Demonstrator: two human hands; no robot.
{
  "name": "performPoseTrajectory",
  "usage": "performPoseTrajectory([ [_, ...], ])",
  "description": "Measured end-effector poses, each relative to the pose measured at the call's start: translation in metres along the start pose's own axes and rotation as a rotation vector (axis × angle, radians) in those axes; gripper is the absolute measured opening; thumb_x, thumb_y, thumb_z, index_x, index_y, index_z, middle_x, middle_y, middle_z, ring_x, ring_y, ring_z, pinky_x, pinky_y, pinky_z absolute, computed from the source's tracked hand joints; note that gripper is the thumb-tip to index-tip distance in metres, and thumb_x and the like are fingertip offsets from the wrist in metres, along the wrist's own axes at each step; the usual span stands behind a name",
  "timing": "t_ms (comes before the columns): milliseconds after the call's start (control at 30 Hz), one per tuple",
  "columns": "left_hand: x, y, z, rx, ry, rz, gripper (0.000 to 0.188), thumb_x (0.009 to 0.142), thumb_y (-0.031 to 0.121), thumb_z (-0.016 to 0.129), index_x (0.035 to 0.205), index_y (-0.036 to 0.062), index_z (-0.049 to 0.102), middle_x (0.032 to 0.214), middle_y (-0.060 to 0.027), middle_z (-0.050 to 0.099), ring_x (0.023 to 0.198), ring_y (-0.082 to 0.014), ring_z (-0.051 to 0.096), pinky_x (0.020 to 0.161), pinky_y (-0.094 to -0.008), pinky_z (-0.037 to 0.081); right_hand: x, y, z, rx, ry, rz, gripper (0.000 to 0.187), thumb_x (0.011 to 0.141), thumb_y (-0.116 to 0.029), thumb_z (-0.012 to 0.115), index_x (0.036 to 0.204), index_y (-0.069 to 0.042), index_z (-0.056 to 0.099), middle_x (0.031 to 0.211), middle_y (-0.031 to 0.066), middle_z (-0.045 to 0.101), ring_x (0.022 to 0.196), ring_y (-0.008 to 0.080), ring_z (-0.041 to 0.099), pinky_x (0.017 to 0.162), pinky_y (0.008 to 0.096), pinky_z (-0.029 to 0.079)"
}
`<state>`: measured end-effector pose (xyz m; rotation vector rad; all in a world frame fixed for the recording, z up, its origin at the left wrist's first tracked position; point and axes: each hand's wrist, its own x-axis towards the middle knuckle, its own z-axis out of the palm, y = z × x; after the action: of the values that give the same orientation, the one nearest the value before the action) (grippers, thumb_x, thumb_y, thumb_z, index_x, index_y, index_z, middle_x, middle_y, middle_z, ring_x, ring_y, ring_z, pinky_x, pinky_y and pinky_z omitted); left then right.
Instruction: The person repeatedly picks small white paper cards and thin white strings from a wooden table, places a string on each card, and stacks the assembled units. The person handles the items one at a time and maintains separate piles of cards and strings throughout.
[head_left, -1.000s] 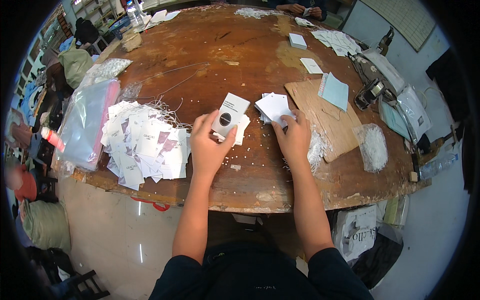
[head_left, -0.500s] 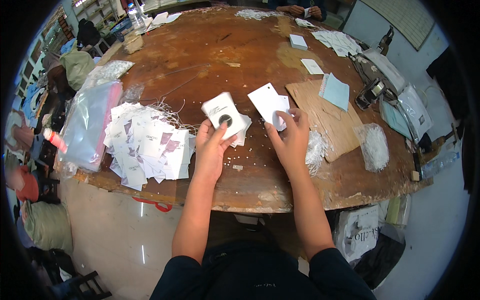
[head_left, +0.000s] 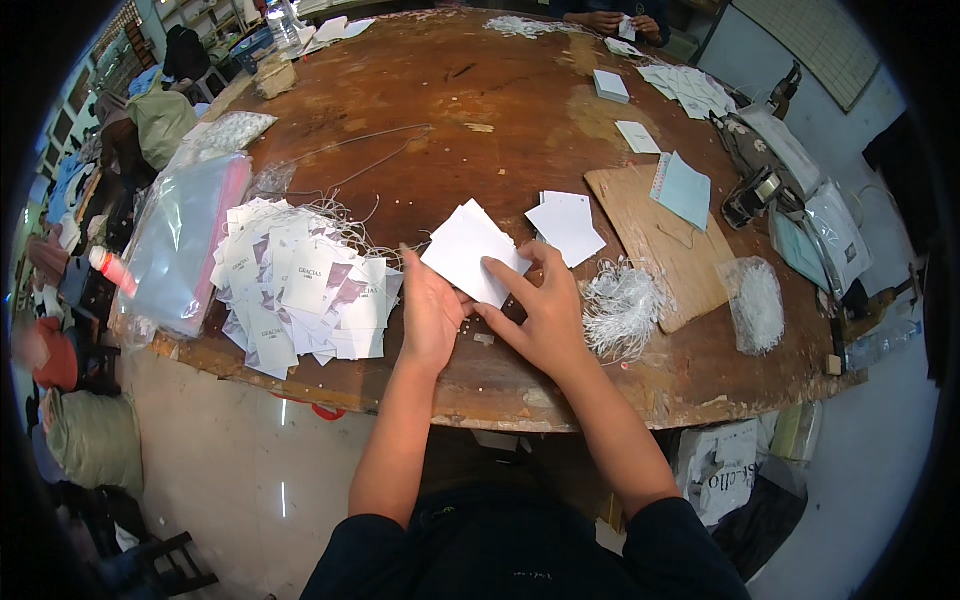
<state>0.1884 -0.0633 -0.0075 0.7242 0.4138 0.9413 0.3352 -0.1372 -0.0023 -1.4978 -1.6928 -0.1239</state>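
White cards (head_left: pixel 470 250), blank side up and slightly fanned, sit between my two hands above the table's near part. My left hand (head_left: pixel 432 312) cups their lower left edge, its thumb raised and its fingers partly hidden under them. My right hand (head_left: pixel 540 310) grips their lower right corner, with thumb and fingers on the edge and top. Just beyond, several white punched cards (head_left: pixel 567 228) lie overlapping on the table. To the left lies a heap of printed tags (head_left: pixel 300 285) with strings. A bundle of white strings (head_left: pixel 622 308) is right of my right hand.
Clear plastic sleeves (head_left: pixel 185 250) lie at the left beside a red-and-white bottle (head_left: pixel 112 270). Rightward are a wooden board (head_left: pixel 640 220), a light blue notebook (head_left: pixel 683 190) and a bag of white strings (head_left: pixel 757 305). Another person's hands (head_left: pixel 625 24) hold a card across the table (head_left: pixel 450 110).
The printed card with a dark round spot has gone from sight in my left hand. My right hand has moved left, away from the punched cards, onto the cards by my left hand.
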Motion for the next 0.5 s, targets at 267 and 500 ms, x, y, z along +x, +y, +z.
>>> performPoseTrajectory([
  [267,0.0022,-0.0048,0.0038,0.210,0.120,0.011,0.040,0.105,0.025,0.054,0.137,0.0013,0.049,0.127,-0.0110,0.062,0.113,-0.0189,0.065,0.086,-0.0342,0.057,0.0002,-0.0032,-0.0003,0.002,-0.025,-0.017,0.051,0.074,-0.026,0.083,0.122,-0.012,0.069,0.121,0.0208,0.054,0.102,0.0342,0.057,0.085,0.0435,0.046],
  [500,0.0039,-0.0055,0.0035,0.210,0.126,0.043,0.035,0.105,0.023,0.054,0.132,0.0004,0.054,0.124,-0.0104,0.064,0.111,-0.0179,0.065,0.088,-0.0346,0.056,-0.0002,-0.0041,-0.0009,0.010,-0.030,-0.011,0.052,0.074,-0.026,0.082,0.122,-0.013,0.069,0.121,0.0199,0.054,0.099,0.0326,0.056,0.083,0.0423,0.045],
])
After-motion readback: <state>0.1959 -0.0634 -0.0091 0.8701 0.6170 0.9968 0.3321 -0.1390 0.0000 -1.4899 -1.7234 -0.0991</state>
